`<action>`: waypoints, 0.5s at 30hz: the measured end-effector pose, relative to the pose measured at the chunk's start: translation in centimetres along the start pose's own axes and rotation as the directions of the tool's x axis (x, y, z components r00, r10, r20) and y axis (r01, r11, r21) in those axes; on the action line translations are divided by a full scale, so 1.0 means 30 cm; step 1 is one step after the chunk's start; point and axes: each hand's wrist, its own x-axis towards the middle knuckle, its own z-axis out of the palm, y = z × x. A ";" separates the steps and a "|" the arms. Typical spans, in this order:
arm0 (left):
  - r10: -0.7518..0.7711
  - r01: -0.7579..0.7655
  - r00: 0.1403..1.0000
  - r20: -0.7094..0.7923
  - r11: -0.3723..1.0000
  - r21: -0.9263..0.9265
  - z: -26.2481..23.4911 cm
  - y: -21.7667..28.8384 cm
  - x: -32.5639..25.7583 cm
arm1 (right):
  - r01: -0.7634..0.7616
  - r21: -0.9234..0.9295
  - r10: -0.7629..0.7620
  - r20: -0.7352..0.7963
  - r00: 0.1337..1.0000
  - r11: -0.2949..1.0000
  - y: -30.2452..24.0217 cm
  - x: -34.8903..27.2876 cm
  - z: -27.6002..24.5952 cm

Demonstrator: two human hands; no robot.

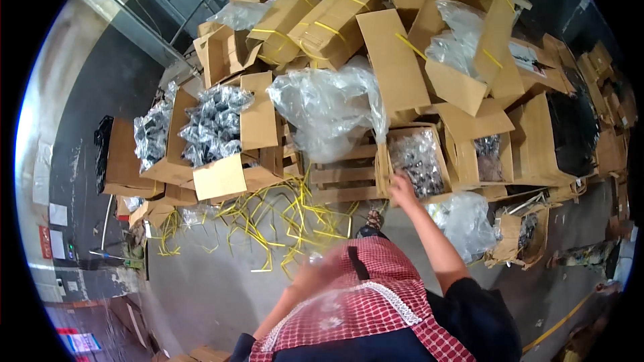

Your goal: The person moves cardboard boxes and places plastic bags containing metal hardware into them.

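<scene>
My right hand (402, 191) is at the near left corner of an open cardboard box (439, 197), its fingers curled at the rim. Small dark parts in clear plastic bags (417, 161) fill this box. Whether the fingers also pinch one of the bags is too small to tell. My left hand (308, 278) is smeared by motion in front of the red checked apron (376, 265), above the floor. A small pale blur shows by its fingers, and I cannot make out whether it is held.
Loose yellow strapping (268, 218) lies tangled on the floor at left. Clear plastic sheeting (329, 107) covers part of a wooden pallet (345, 174). A carton of wrapped parts (218, 177) stands left, strapped cartons (335, 20) behind. At right are a plastic bag (463, 224) and a torn box (506, 245).
</scene>
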 end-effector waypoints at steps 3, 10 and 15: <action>-0.060 0.058 0.995 -0.079 0.998 -0.019 -0.150 0.052 0.067 | 0.036 -0.069 -0.034 0.029 0.999 0.997 -0.128 0.377 0.081; -0.194 0.069 0.890 -0.411 0.952 -0.299 -0.147 -0.171 0.412 | -0.474 0.326 0.475 0.081 0.876 0.818 -0.052 0.832 0.248; -0.061 0.048 0.997 0.045 0.038 -0.998 -0.282 -0.516 0.708 | -0.716 0.570 0.338 0.634 0.696 0.403 -0.475 0.689 0.607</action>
